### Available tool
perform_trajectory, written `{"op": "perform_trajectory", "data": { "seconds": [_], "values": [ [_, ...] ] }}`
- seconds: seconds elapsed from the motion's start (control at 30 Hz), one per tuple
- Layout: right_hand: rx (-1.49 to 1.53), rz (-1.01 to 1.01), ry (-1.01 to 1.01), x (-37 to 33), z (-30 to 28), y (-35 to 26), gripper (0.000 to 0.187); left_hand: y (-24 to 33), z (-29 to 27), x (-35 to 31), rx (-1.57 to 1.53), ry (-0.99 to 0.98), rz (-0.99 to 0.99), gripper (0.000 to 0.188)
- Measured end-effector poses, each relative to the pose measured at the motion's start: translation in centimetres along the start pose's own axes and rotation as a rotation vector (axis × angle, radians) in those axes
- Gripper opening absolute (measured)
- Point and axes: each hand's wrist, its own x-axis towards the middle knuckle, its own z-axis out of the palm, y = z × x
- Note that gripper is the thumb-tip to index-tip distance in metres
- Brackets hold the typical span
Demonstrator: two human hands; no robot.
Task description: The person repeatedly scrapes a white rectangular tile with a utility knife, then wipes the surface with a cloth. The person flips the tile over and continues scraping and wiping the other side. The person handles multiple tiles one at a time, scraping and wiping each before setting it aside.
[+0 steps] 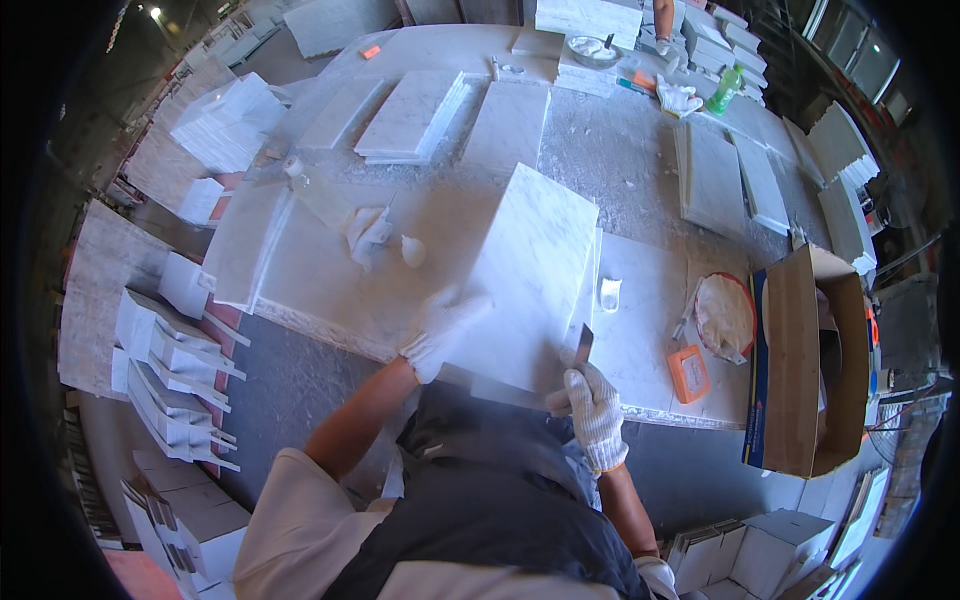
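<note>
You stand at the near edge of a broad, dust-streaked work table (600, 140), both hands gloved, with a pale veined stone slab (530, 270) before you at the middle of that edge, its length running toward the far side. Your left hand (445, 328) is at the slab's left side, its fingers blurred, so whether they grip or merely rest cannot be told. Your right hand (594, 415), beside the slab's near right corner, has its fingers closed around a flat-bladed tool (585, 344), the blade pointing up and away from you. To the slab's right lie a small white piece (610, 294), an orange-framed block (689, 373) near the table's near edge and a round red-rimmed dish (725, 315) of pale material; an open cardboard box (785, 360) stands at the near right corner. Left of the slab are crumpled clear plastic (368, 236) and a small white lump (412, 252). More slabs (412, 118) lie toward the far left, while a bowl of white paste (592, 50), a white glove (678, 98) and a green bottle (725, 90) sit toward the far edge, where another person's arm (663, 22) reaches in.
</note>
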Motion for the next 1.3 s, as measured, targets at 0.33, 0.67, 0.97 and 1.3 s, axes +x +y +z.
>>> {"op": "perform_trajectory", "data": {
  "seconds": [0.33, 0.67, 0.97, 1.3],
  "values": [
    [-0.046, -0.281, 0.269, 1.4, 0.0, 0.7, 0.037, 3.9, -3.5, 1.1, -0.239, -0.063, -0.028, 0.026],
    [-0.506, -0.643, 0.316, 7.1, 2.7, -0.6, 0.029, 11.6, -14.0, 11.6, -0.226, 0.075, 0.128, 0.044],
    [-0.549, -0.566, 0.284, 7.6, 3.1, -0.8, 0.027, 12.0, -22.5, 28.1, 0.009, 0.237, 0.227, 0.05],
    [-0.603, -0.419, 0.197, 8.2, 3.2, -2.2, 0.033, 10.0, -27.0, 36.8, -0.014, 0.162, 0.191, 0.059]
  ]
}}
